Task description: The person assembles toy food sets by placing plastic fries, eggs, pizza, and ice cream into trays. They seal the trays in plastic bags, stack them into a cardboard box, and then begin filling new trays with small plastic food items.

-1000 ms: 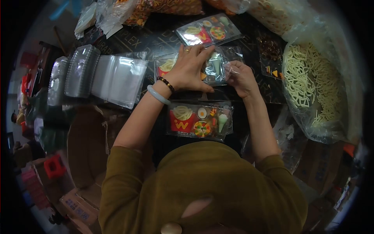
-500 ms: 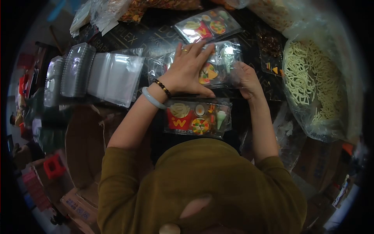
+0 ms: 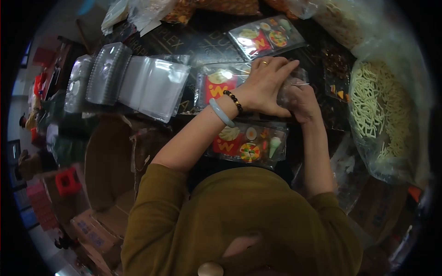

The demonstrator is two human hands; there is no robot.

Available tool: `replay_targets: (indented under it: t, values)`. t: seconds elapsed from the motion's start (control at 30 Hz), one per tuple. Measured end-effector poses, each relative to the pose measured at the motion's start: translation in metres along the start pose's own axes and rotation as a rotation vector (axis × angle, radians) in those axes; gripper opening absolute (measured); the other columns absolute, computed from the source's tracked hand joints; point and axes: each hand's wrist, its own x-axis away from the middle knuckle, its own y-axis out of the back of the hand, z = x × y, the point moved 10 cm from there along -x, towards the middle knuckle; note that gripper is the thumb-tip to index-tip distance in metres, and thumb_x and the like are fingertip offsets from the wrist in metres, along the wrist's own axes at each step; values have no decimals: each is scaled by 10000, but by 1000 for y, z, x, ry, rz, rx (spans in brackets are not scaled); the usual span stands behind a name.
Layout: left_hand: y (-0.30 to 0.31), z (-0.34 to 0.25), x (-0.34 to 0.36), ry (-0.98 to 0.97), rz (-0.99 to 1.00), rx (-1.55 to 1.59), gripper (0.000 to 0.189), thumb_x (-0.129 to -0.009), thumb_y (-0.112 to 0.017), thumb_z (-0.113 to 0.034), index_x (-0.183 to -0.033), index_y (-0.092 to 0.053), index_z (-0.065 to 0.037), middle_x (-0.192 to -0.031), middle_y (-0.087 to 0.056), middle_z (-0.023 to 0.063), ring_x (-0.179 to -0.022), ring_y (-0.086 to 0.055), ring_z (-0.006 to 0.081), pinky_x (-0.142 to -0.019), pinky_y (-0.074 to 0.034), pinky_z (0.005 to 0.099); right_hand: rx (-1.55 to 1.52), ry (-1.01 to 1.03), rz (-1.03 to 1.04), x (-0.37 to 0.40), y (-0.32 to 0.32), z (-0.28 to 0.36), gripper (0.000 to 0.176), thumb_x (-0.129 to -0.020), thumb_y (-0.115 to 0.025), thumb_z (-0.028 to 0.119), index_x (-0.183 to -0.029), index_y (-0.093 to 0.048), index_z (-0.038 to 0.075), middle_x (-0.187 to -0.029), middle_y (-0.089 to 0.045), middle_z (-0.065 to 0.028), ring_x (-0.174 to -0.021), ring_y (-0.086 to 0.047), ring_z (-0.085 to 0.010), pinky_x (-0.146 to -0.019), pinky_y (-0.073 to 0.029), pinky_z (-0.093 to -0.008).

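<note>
A clear plastic packet (image 3: 216, 80) with toy fries in a red box lies on the dark table, its right part covered by my hands. My left hand (image 3: 264, 87) lies over it with fingers stretched out. Close beside the left fingertips, my right hand (image 3: 301, 101) is closed on the packet's clear plastic end; the exact fold is hard to see. Nearer my body sits another filled packet (image 3: 250, 146) with toy fries, an egg, a round pizza and an ice cream cone. A similar packet (image 3: 267, 37) lies farther back.
Stacked clear plastic trays (image 3: 108, 73) and flat clear bags (image 3: 154, 87) are on the left. To the right stand a big bag of pale toy fries (image 3: 368, 101) and a small bag of dark pieces (image 3: 338, 66). A cardboard box (image 3: 108, 161) stands below left.
My left hand has slid right across the packet toward my right hand, uncovering the toy fries. The right hand still grips the plastic end. The whole view has shifted slightly.
</note>
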Motion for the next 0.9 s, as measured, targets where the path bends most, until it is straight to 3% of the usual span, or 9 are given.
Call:
replay_targets:
  t: [0.03, 0.13, 0.3, 0.43, 0.53, 0.63, 0.73, 0.83, 0.9]
  values:
    - [-2, 4, 0, 27, 10, -10, 1051, -520, -775, -442, -1403, -349, -62, -1300, -437, 187, -1242, -381, 359, -1067, -211, 461, 61, 61, -65, 4, 2, 8, 63, -810, -611, 35, -868, -587, 36, -713, -579, -2, -572, -524, -70, -514, -425, -199]
    - [2, 8, 3, 67, 8, -17, 995, -544, -757, -417, -1394, -368, -76, -1282, -458, 171, -1216, -419, 343, -1046, -239, 460, 125, 148, -212, 15, 15, 21, 36, -804, -622, 7, -833, -606, 21, -711, -597, -3, -570, -522, -50, -502, -400, -185]
    - [11, 20, 21, 68, 43, -62, 990, -547, -746, -418, -1396, -364, -81, -1279, -471, 175, -1193, -446, 335, -1015, -258, 455, 129, 143, -250, 17, 44, 18, 51, -804, -632, 33, -851, -635, 12, -692, -607, -1, -583, -540, -50, -511, -402, -183]
    - [13, 32, 33, 94, 108, 9, 1021, -589, -753, -451, -1438, -318, -87, -1315, -442, 206, -1240, -390, 364, -1071, -206, 475, 213, 159, -324, 23, 55, 25, 44, -813, -644, 58, -836, -640, 21, -661, -603, -5, -565, -531, -58, -518, -406, -189]
    - [13, 31, 33, 74, 96, 31, 1027, -593, -758, -464, -1440, -317, -87, -1309, -450, 200, -1219, -407, 354, -1071, -210, 471, 342, 165, -356, 22, 60, 26, 98, -812, -666, 86, -880, -658, 16, -730, -617, -22, -605, -553, -81, -541, -435, -217]
    - [11, 31, 31, 69, 117, 33, 1006, -602, -758, -452, -1432, -318, -92, -1325, -446, 193, -1224, -400, 380, -1075, -218, 468, 914, 758, -395, 50, 21, 84, 153, -822, -677, 113, -949, -675, 28, -836, -621, -45, -672, -587, -111, -575, -463, -246]
    - [8, 32, 31, 58, 119, 40, 1009, -598, -758, -452, -1435, -318, -100, -1323, -449, 188, -1215, -401, 381, -1077, -220, 470, 971, 715, -112, 39, -12, 79, 160, -805, -696, 122, -951, -682, 57, -904, -606, -67, -749, -609, -189, -648, -469, -300]
    - [8, 33, 31, 37, 117, 30, 1003, -599, -754, -445, -1438, -319, -109, -1319, -452, 189, -1215, -404, 379, -1076, -223, 471, 1316, 925, 45, 38, -27, 72, 173, -761, -727, 128, -919, -680, 76, -921, -606, -49, -820, -603, -216, -726, -447, -328]
    - [10, 31, 31, 34, 108, 36, 1000, -598, -751, -440, -1438, -319, -112, -1315, -454, 194, -1224, -417, 365, -1078, -223, 479, 1375, 960, 52, 44, -28, 73, 169, -748, -729, 120, -907, -680, 92, -925, -604, -36, -863, -594, -217, -762, -424, -339]
